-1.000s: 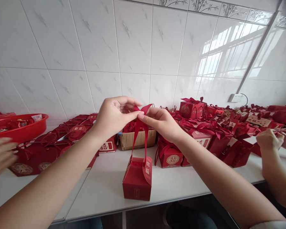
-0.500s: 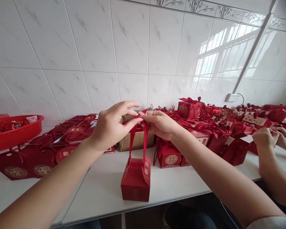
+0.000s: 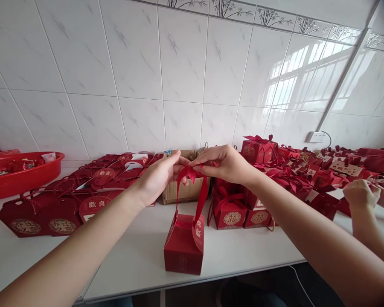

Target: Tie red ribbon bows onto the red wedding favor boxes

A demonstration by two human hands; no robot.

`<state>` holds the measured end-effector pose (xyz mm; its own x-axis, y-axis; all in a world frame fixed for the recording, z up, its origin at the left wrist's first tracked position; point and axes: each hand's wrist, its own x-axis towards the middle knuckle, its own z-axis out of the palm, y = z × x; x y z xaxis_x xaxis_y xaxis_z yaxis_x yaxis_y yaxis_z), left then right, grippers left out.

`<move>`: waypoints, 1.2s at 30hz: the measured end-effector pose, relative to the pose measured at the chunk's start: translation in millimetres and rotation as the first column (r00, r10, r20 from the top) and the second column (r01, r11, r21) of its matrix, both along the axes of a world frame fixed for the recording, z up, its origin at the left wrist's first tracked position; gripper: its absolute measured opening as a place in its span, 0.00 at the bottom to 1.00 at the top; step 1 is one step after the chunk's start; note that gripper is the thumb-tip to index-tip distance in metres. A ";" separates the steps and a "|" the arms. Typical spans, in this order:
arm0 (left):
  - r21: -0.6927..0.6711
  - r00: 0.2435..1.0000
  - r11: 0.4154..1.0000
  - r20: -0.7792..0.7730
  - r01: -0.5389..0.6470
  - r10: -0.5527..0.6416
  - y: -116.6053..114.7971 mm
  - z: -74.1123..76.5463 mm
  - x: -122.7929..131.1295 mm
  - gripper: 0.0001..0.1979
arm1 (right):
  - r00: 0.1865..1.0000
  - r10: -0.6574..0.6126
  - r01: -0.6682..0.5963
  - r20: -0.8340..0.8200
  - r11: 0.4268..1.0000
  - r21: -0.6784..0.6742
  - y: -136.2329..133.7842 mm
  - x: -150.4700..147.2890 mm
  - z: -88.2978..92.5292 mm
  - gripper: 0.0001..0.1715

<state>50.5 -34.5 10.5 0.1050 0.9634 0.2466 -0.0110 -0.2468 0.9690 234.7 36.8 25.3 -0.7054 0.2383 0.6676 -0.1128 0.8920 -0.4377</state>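
A small red gift box (image 3: 183, 255) with curved flaps stands upright near the table's front edge. From its top, two strands of red ribbon (image 3: 202, 200) rise to where my hands meet above it. My left hand (image 3: 161, 177) pinches the ribbon, its palm partly turned up. Fingers of my right hand (image 3: 225, 164) close on the ribbon from the other side, close to the left fingertips. Whether the ribbon is knotted there I cannot tell, as the fingers partly cover it.
Red boxes (image 3: 97, 204) crowd the left, beside a red plastic basin (image 3: 24, 181). An open cardboard box (image 3: 171, 194) sits behind my hands. More ribboned boxes (image 3: 232, 213) fill the right, where another person's hands (image 3: 363, 194) work. White table (image 3: 128, 260) against a tiled wall.
My right hand has turned over so its back faces up, and my left palm has rolled upward. The ribbon strands have spread wider at the top. The view has shifted slightly.
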 end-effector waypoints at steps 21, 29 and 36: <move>0.094 0.980 0.976 0.026 -0.199 0.197 0.0 -2.6 -3.6 0.11 | 0.898 -0.353 0.435 -0.262 0.620 0.653 -5.6 -5.9 -18.2 0.13; 0.353 0.892 0.855 -0.104 -0.380 0.440 -14.2 -5.7 1.4 0.10 | 0.834 -0.405 0.548 -0.375 0.687 0.477 -12.8 -4.2 -28.9 0.12; 0.556 0.727 0.702 -0.234 -0.445 0.646 -25.6 -23.1 -25.5 0.03 | 0.797 -0.505 0.601 -0.331 0.715 0.356 -21.9 31.2 -65.1 0.08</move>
